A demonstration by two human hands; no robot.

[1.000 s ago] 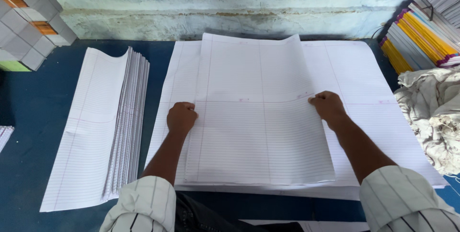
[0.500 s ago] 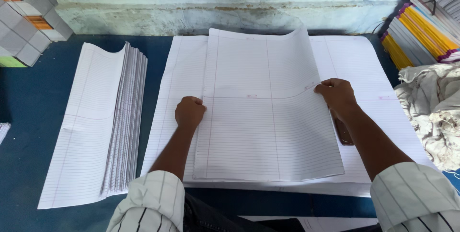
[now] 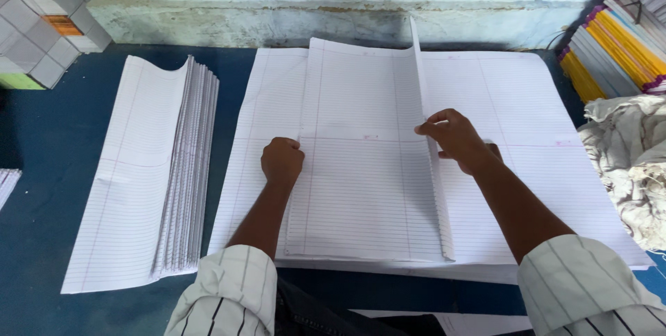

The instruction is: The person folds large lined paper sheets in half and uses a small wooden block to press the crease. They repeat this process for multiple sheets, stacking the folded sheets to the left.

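Our left hand [image 3: 281, 161], fisted, pins the thin, floppy sheet [image 3: 361, 190] while our right hand [image 3: 454, 138] pinches its raised fold edge.

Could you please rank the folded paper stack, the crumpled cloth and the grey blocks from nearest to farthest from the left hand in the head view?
From the left hand:
1. Folded paper stack, just to its left.
2. Grey blocks, far-left corner.
3. Crumpled cloth, far right edge.
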